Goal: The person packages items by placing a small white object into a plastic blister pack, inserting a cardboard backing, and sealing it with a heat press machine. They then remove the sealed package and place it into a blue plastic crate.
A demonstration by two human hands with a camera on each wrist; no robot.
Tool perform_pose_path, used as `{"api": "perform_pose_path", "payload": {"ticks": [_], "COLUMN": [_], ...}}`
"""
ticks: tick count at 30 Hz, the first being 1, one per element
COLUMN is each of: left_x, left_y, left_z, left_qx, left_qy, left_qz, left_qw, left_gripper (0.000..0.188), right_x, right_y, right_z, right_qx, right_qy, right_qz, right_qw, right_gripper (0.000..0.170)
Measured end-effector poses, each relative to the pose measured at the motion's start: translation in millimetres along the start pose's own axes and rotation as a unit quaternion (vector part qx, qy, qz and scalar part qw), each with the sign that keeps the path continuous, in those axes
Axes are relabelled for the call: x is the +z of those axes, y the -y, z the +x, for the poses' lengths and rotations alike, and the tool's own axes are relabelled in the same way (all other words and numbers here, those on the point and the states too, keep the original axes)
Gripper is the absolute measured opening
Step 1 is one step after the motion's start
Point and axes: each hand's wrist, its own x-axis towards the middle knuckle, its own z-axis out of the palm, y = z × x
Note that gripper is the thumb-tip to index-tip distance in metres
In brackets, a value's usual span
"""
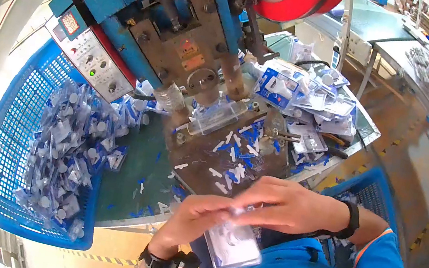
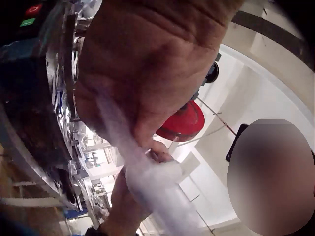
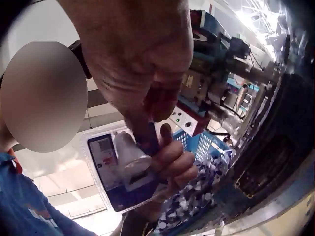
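A clear blister package [image 1: 232, 246] with a white item inside hangs below both hands, close to the blue clothing. The left hand [image 1: 194, 219] grips its upper edge, fingers curled at the top. The right hand [image 1: 285, 205] pinches the same edge beside it, and the fingertips of both hands meet there. In the right wrist view the package [image 3: 110, 169] shows a blue card behind a white rounded piece, with the left hand's fingers [image 3: 174, 162] curled at its side. The left wrist view shows the package [image 2: 167, 196] blurred below the palm.
A blue press [image 1: 186, 33] with a control box [image 1: 93, 60] stands ahead. Blue and white scraps [image 1: 238, 161] litter its base. A blue basket [image 1: 1, 155] of packages is at left; more packages [image 1: 317, 97] pile at right. Another blue basket [image 1: 380, 193] sits lower right.
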Motion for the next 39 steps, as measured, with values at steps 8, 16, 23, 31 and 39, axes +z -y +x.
{"api": "perform_pose_path", "payload": {"ticks": [8, 16, 23, 31, 39], "left_x": [-12.2, 0.8, -8.2, -17.9, -8.1], "left_y": [-6.6, 14.1, 21.9, 21.0, 13.4], "left_z": [8.4, 55.6, 68.1, 78.5, 69.4], "left_qx": [0.231, 0.226, 0.220, 0.199, 0.181], "left_qy": [-0.395, -0.304, -0.300, -0.294, -0.280], "left_qz": [0.257, 0.518, 0.548, 0.558, 0.575], "left_qw": [0.851, 0.767, 0.749, 0.750, 0.747], "left_gripper": [0.039, 0.057, 0.029, 0.032, 0.033], "right_x": [-17.6, 11.1, 14.5, 11.7, 7.6], "right_y": [-22.2, -73.3, -75.4, -91.6, -83.7], "right_z": [8.0, 19.4, 14.0, 11.7, 7.4], "right_qx": [-0.028, 0.037, 0.083, 0.107, 0.104], "right_qy": [-0.092, -0.110, -0.093, -0.082, -0.077], "right_qz": [-0.388, -0.385, -0.338, -0.313, -0.274], "right_qw": [0.917, 0.916, 0.933, 0.940, 0.953], "right_gripper": [0.023, 0.020, 0.019, 0.019, 0.015]}}
